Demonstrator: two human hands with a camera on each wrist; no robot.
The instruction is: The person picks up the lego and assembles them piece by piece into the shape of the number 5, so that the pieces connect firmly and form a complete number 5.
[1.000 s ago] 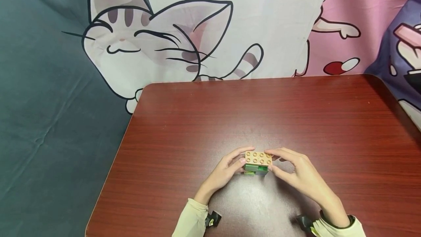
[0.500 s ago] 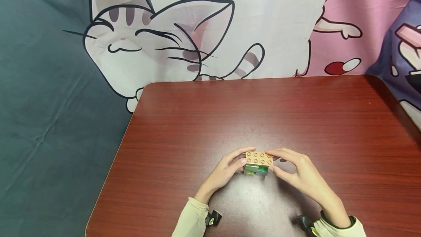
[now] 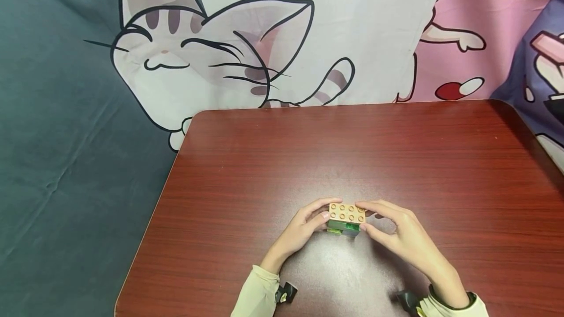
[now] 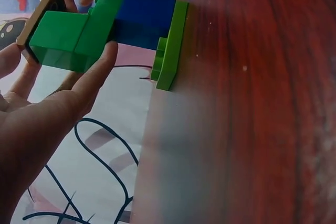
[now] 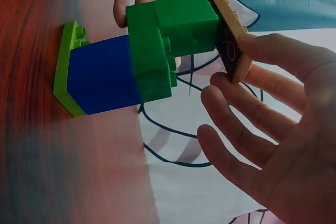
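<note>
A small upright stack of toy building bricks stands on the table between the hands. At its foot lies a lime green plate point(image 4: 173, 56), with a blue brick point(image 5: 102, 74) on it. Over the blue one sits a green brick point(image 5: 146, 51) that sticks out sideways, bearing a smaller green brick point(image 5: 186, 24). A tan studded plate point(image 3: 347, 212) tops the stack. My left hand point(image 3: 296, 229) pinches the tan plate's left end, another finger touching the green bricks. My right hand point(image 3: 403, 231) pinches its right end between thumb and index finger, other fingers spread below.
The reddish-brown wooden table point(image 3: 273, 160) extends behind and to both sides of the stack. Beyond its far edge hangs a cloth backdrop point(image 3: 370, 28) with cartoon cats. A dark wrist device point(image 3: 286, 292) sits by the left sleeve.
</note>
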